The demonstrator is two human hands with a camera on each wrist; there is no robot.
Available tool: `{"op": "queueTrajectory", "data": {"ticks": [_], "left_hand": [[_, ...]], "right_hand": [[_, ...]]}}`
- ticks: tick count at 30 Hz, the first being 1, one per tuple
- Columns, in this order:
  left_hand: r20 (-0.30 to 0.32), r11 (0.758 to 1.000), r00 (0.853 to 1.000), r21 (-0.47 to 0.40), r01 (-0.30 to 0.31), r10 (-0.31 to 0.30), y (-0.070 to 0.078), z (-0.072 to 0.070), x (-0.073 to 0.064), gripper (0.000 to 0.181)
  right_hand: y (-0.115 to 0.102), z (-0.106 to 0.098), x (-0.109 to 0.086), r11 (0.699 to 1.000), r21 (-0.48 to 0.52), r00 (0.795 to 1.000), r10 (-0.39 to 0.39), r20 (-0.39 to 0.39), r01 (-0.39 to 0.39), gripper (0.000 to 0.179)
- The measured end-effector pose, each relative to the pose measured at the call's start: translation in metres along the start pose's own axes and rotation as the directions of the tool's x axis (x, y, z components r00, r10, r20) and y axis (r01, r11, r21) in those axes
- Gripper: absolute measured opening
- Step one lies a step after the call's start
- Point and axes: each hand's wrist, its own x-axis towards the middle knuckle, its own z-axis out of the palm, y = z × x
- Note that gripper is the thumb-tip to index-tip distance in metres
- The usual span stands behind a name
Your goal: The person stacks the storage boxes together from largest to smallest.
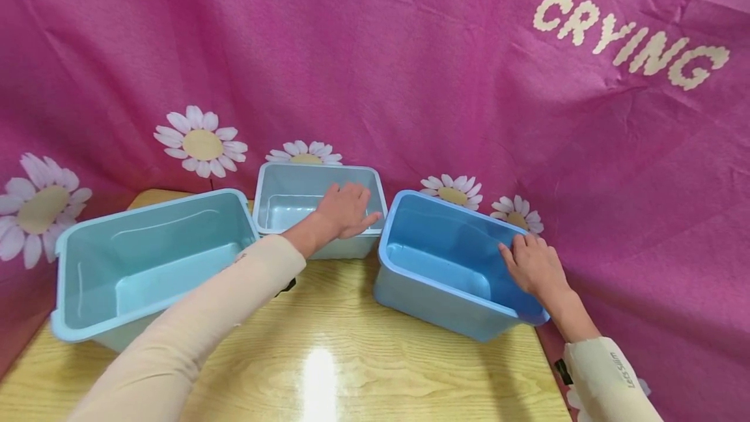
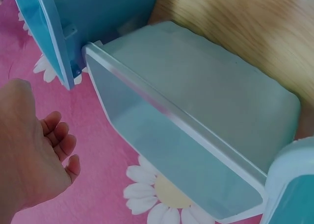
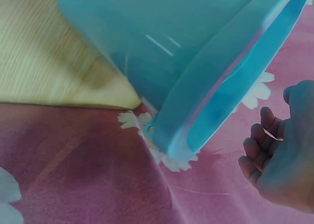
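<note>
My left hand hovers over the right part of a pale grey-blue plastic bin, fingers loose and thumb spread, holding nothing. In the left wrist view the same hand shows its fingers slightly bent, apart from the bin's rim. My right hand is above the right end of a blue bin, also without anything in it. Seen from the right wrist, its loosely curled fingers are clear of the blue bin's rim. The insides of both bins look bare in the head view.
A larger teal bin stands at the left, partly behind my left sleeve. All three bins sit on a light wooden table. Behind them hangs a pink cloth printed with daisies and lettering.
</note>
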Motion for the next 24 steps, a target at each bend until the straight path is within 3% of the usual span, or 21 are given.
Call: {"op": "queueTrajectory", "data": {"ticks": [24], "left_hand": [[0.015,1.000,1.000,0.006,-0.015,0.015,0.018,0.018,0.009,0.051]], "right_hand": [[0.030,0.010,-0.029,0.995,-0.033,0.996,0.092,0.000,-0.091,0.040]]}}
